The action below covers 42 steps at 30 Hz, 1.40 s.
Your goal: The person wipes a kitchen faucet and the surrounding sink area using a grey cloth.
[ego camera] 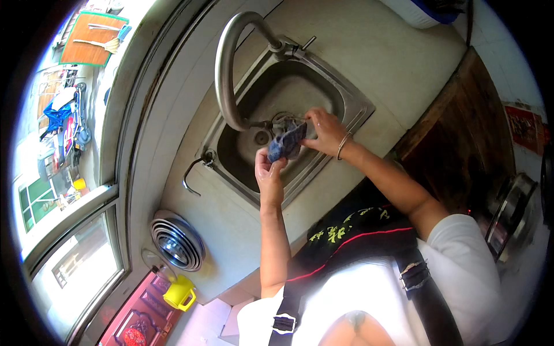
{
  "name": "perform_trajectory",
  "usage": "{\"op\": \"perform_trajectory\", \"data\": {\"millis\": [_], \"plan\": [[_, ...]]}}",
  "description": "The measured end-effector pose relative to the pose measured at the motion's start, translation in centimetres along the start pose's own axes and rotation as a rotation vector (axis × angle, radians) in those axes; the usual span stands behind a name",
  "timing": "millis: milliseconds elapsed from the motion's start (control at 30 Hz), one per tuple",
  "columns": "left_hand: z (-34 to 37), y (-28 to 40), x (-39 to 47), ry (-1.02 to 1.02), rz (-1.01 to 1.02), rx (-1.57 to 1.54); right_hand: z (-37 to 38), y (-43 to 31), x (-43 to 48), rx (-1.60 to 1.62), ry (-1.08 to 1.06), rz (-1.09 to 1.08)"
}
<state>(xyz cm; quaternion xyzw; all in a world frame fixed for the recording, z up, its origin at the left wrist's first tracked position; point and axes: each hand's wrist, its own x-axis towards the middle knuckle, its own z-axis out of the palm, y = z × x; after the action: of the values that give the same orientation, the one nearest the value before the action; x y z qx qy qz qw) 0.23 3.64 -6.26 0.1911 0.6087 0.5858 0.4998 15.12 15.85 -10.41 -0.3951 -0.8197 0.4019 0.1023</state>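
Note:
A wet blue-grey cloth (287,142) is stretched between both hands over a stainless steel sink (246,173). My left hand (272,169) pinches its lower end between thumb and fingers. At the upper right edge of the cloth, my right hand (322,132) grips it, a metal bangle on that wrist. The curved faucet (225,73) arches over the sink's left side, its outlet just beside the cloth. Below the outlet the round drain (261,137) shows. The cloth partly hides a second round fitting behind it.
A thin curved spout (187,179) stands at the sink's left corner. Nested metal bowls (177,242) and a yellow mug (179,294) are at lower left. A window frame (125,142) borders the counter. At upper right is a white basket (411,13); a dark wooden surface (458,129) lies right.

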Motion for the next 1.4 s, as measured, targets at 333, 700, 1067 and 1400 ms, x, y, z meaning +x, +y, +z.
{"op": "perform_trajectory", "data": {"millis": [333, 700, 1067, 1400], "plan": [[0.3, 0.7, 0.7, -0.129, -0.189, -0.268, 0.2, 0.3, 0.2, 0.166, -0.023, -0.415], [-0.9, 0.8, 0.6, -0.045, -0.13, -0.07, 1.9, -0.7, -0.7, 0.22, -0.085, -0.228], [-2.9, -1.5, 2.1, 0.199, -0.06, 0.012, 0.8, 0.3, 1.9, 0.205, 0.069, -0.172], [-4.4, -2.4, 4.2, 0.126, 0.097, 0.638, 0.9, 2.6, 2.8, 1.096, -0.016, 0.365]]}}
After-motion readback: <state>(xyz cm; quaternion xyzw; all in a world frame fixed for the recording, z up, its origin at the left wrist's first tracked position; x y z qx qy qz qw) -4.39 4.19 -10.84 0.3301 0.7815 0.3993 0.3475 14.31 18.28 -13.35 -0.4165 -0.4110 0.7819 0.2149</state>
